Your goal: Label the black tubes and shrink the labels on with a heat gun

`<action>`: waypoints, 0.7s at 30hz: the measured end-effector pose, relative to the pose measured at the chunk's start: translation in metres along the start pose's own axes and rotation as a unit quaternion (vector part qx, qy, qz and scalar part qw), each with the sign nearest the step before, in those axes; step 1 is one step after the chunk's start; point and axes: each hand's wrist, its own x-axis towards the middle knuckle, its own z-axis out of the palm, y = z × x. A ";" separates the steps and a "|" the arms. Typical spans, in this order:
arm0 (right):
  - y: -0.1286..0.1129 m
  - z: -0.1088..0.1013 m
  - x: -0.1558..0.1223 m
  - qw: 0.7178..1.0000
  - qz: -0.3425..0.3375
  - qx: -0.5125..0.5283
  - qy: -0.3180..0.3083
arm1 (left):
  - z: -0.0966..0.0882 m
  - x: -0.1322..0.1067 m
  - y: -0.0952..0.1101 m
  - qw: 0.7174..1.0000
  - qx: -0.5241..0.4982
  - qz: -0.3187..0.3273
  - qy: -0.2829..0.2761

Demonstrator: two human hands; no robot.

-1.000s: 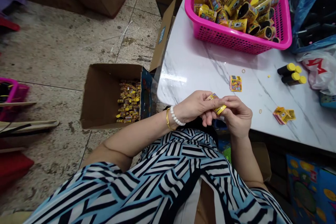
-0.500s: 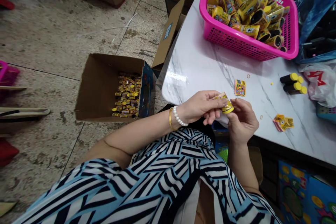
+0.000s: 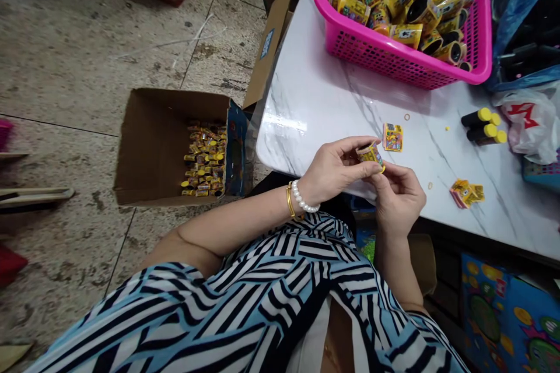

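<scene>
Between my two hands, over the table's front edge, is a small black tube wrapped in a yellow printed label (image 3: 370,154). Its dark end faces up and left, and its yellow cap end points at my right hand. My left hand (image 3: 339,166), with a pearl bracelet and gold bangle at the wrist, has its fingers and thumb closed around the tube. My right hand (image 3: 400,195) pinches at the yellow end, its fingertips partly hidden. Just beyond lies a small stack of printed labels (image 3: 393,137). More folded labels (image 3: 467,193) lie to the right.
A pink basket (image 3: 394,67) full of labelled tubes stands on the white marbled table (image 3: 301,111). Several unlabelled black tubes with yellow caps (image 3: 483,125) lie at right, beside a white plastic bag (image 3: 531,125). On the floor, a cardboard box (image 3: 151,151) holds many labelled tubes.
The tube has turned in my hands, so its dark end now shows at the upper left. My left fingers have shifted around it. The whole view has moved slightly.
</scene>
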 end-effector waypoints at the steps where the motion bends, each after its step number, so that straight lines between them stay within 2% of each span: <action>1: 0.000 0.001 0.001 0.999 0.036 0.035 -0.013 | -0.001 0.000 0.001 1.000 0.005 -0.001 -0.012; 3: 0.001 0.002 0.005 0.993 0.073 0.085 -0.032 | -0.005 0.002 0.007 0.999 -0.005 -0.016 -0.038; 6: 0.003 -0.003 0.010 0.991 0.064 0.103 -0.054 | -0.010 0.006 0.016 0.996 -0.041 -0.053 -0.053; 8: 0.002 -0.008 0.013 0.993 0.025 0.090 -0.079 | -0.012 0.010 0.019 0.994 -0.050 -0.084 -0.051; 10: 0.000 -0.012 0.016 0.994 -0.048 0.045 -0.088 | -0.013 0.012 0.020 0.991 -0.048 -0.110 -0.055; 14: -0.005 -0.015 0.023 0.976 -0.198 -0.063 -0.071 | -0.013 0.010 0.018 0.985 -0.051 -0.130 -0.105; 17: 0.000 -0.010 0.026 0.968 -0.234 -0.076 -0.052 | -0.011 0.009 0.014 0.980 -0.058 -0.144 -0.124; 21: 0.007 -0.002 0.020 0.969 -0.234 -0.059 -0.055 | -0.009 0.004 0.015 0.979 -0.054 -0.161 -0.116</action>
